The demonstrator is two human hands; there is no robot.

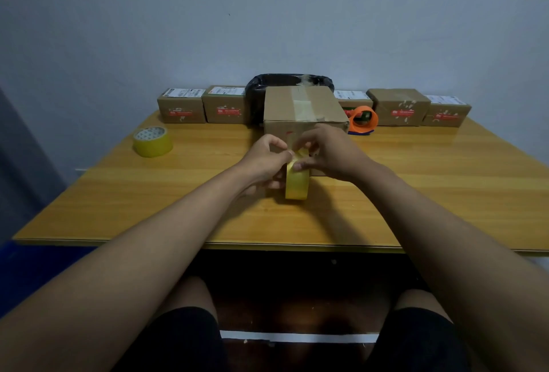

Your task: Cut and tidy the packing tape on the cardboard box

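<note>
A pale grey wall is standing behind a wooden surface (416,181), and a person is sitting at its near edge with both arms reaching forward. The left hand (264,160) and the right hand (329,151) are meeting over a yellow tape roll (296,184), which is standing on its edge on the surface. Both grips are clamped on the roll: the left fingers are curling around its left side, and the right thumb (301,166) and fingers are pinching the loose tape end (301,153) at the top. The cardboard box (303,110) is sitting just behind the hands, touching or nearly touching them, with clear tape along its top. Far left of the hands a second yellow roll (153,141) is lying flat. Right of the box an orange tape dispenser (363,119) is resting. Small parcels (181,105) are lining the far edge, and a black-lined bin (289,82) is standing behind the box.
</note>
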